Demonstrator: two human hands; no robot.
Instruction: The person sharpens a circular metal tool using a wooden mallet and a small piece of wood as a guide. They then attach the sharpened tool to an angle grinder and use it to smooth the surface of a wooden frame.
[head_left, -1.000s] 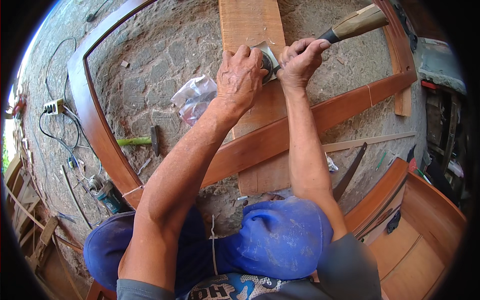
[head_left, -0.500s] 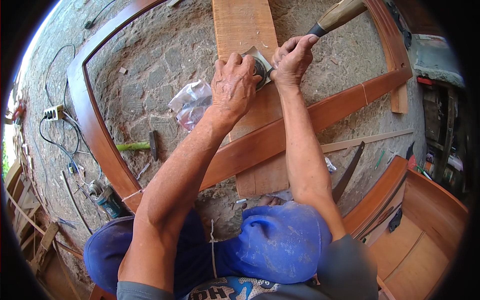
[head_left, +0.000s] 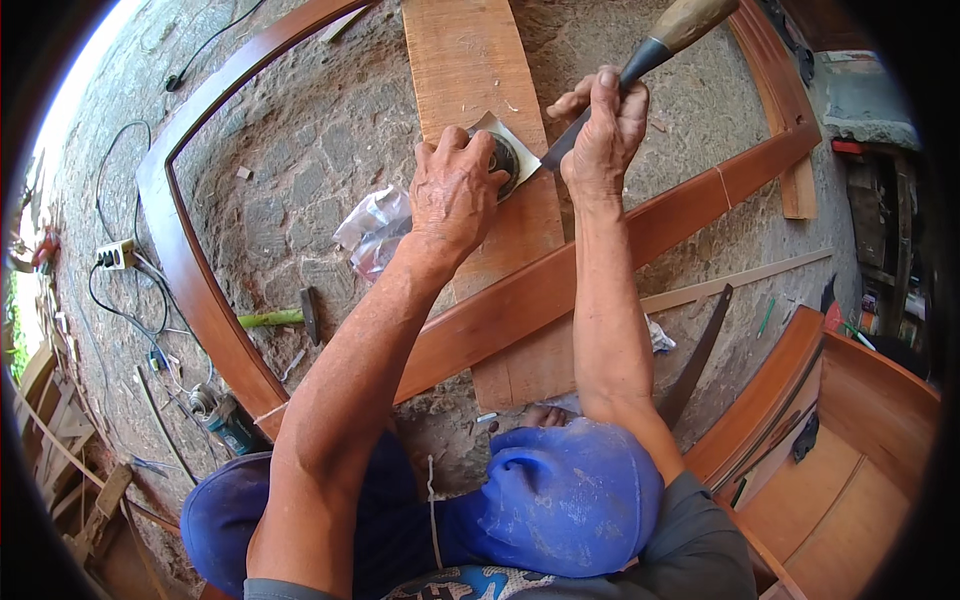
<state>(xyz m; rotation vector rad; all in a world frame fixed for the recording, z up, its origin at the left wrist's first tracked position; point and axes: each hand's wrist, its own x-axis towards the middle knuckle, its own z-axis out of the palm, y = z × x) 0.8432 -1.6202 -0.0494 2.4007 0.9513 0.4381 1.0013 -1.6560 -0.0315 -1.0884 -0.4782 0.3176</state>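
Note:
A pale square sheet [head_left: 526, 160], perhaps sandpaper, lies on a flat wooden plank [head_left: 470, 60]. On the sheet sits a round dark disc [head_left: 507, 163], and my left hand [head_left: 455, 190] grips it from above with bent fingers, partly hiding both. My right hand [head_left: 606, 140] is closed around the blade of a large chisel [head_left: 648, 62] with a wooden handle. Its handle points up and right, and the blade's tip reaches the sheet's right corner. Beside my left wrist lies a crumpled clear plastic bag [head_left: 378, 228].
A curved brown wooden frame [head_left: 500, 295] crosses over the plank. A hammer [head_left: 310, 316] with a green handle lies inside it. At left are a power strip [head_left: 116, 254] with cords and a teal power tool [head_left: 228, 425]. A saw [head_left: 700, 350] and a wooden piece [head_left: 770, 390] are at right.
My right hand has shifted right and slightly down, baring more of the chisel blade between it and the sheet. My left hand stays on the disc; the view has moved slightly.

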